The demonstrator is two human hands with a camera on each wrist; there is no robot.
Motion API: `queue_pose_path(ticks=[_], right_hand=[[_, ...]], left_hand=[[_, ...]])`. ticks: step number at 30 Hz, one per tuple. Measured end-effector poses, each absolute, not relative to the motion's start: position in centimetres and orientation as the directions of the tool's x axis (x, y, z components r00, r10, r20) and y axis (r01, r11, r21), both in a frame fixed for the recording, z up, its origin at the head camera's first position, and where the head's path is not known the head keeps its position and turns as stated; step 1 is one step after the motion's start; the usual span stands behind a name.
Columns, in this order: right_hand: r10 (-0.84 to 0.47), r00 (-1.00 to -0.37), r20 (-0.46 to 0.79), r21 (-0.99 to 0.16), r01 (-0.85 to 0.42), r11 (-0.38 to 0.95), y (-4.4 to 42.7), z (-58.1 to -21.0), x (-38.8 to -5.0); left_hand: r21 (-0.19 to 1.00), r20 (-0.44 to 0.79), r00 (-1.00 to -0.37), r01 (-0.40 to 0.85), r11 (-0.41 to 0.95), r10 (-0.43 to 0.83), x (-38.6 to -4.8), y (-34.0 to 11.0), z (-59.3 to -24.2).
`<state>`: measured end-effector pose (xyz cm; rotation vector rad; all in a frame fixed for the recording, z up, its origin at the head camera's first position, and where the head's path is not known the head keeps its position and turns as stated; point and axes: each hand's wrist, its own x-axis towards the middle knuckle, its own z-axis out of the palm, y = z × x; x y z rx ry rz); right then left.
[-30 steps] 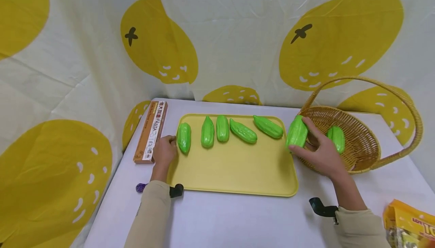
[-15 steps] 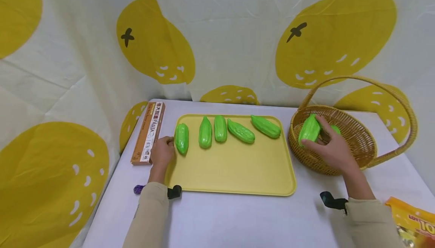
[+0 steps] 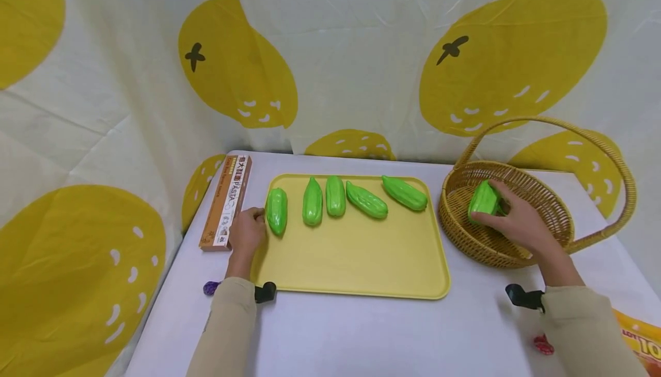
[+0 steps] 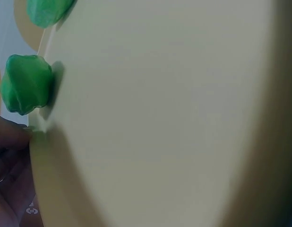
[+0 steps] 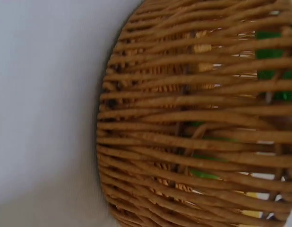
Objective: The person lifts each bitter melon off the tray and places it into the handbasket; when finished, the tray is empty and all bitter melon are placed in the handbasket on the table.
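Green squash [image 3: 483, 201] is now further inside the basket [image 3: 472, 248], between my right hand [image 3: 518, 222]'s thumb and fingers, spread just to its width, likely for control. Left hand [image 3: 248, 231] pinches the tray [image 3: 356, 256] rim, presumably bracing.

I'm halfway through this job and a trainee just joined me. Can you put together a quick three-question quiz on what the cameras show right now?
1. Count: how many green vegetables lie on the yellow tray?
2. True or false: the left hand is holding a green vegetable.
3. Fill the gap: the right hand holds a green vegetable inside the wicker ____.

Key:
1. Five, not counting the one in the right hand.
2. False; the left hand grips the tray's left edge, beside the nearest vegetable.
3. Basket.
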<state>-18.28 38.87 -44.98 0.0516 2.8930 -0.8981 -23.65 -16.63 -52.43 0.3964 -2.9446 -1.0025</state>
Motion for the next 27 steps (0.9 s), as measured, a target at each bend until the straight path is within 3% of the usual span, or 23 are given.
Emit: queue_pose_path(ticks=[14,27], right_hand=[[-0.085,-0.982,-0.167,-0.534,0.018,0.845,39.2,-45.5,-19.7],[-0.069,-0.965,-0.254,-0.512,0.073,0.856,40.3,-46.4,-19.5]], left_hand=[[0.597,-0.062,-0.969,-0.227,0.769,-0.238,-23.6,-16.7,-52.6],[0.596,-0.038,-0.97,-0.215,0.773,-0.241,-23.5,-16.8,-52.6]])
